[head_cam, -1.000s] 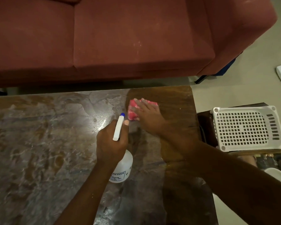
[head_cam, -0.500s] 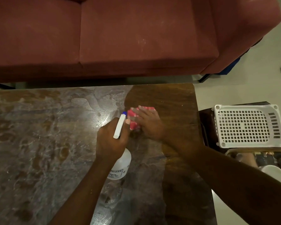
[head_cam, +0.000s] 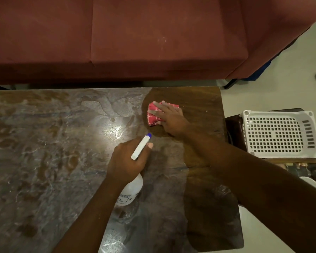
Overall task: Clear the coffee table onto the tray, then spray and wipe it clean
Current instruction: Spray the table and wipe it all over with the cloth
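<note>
Near the table's (head_cam: 44,161) far right corner, the right hand (head_cam: 171,121) presses a red cloth (head_cam: 151,119) flat, fingers (head_cam: 155,112) straight and spread. Mid-table, the left hand (head_cam: 128,161) grips a spray bottle (head_cam: 131,190), fingers curled round it. Right of the table sits a white tray (head_cam: 277,114).

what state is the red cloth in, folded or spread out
Folded up: the red cloth is a small thick wad under the flat fingers of the right hand, which presses it on the coffee table.

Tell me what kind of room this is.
Probably a home living room: a red sofa stands behind a low coffee table, and a white plastic tray sits beside it.
</note>
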